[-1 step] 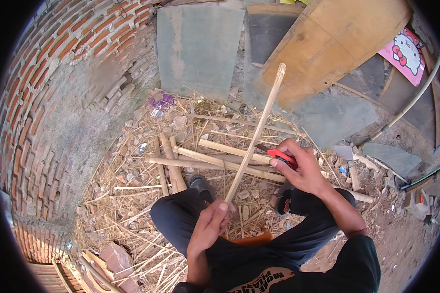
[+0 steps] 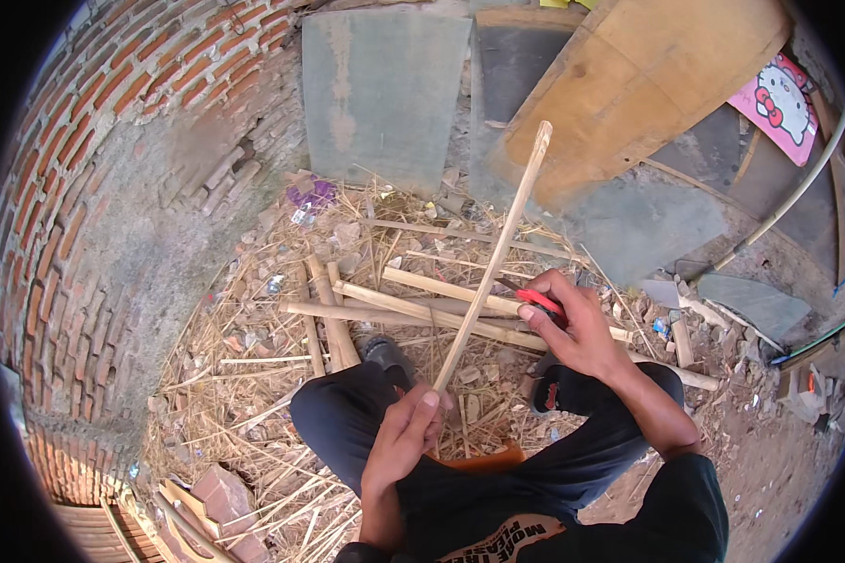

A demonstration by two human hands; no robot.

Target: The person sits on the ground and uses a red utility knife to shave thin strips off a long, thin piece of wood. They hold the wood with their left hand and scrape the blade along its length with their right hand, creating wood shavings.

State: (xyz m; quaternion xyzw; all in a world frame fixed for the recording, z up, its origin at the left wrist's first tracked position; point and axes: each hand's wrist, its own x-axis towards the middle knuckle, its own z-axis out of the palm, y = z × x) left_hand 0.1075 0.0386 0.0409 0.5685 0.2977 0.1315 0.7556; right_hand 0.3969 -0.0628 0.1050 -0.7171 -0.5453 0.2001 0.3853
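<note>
My left hand is closed round the lower end of a long, pale bamboo strip. The strip slants up and away to the right, its far end in the air. In my right hand is a knife with a red and dark handle, gripped by bent fingers and the thumb. Its short dark blade points left, close to the strip's right edge; whether it touches cannot be made out. Below both hands, split bamboo pieces lie crossed over thicker bamboo poles on the ground.
Shavings and dry sticks litter the ground round my feet. A brick wall rises at the left. Grey panels and a brown board lean at the back. A pale bent pole stands at the right; bricks lie lower left.
The far end of the bamboo strip has shifted very slightly to the right. The knife has turned a little in my right hand. My left hand keeps almost the same place.
</note>
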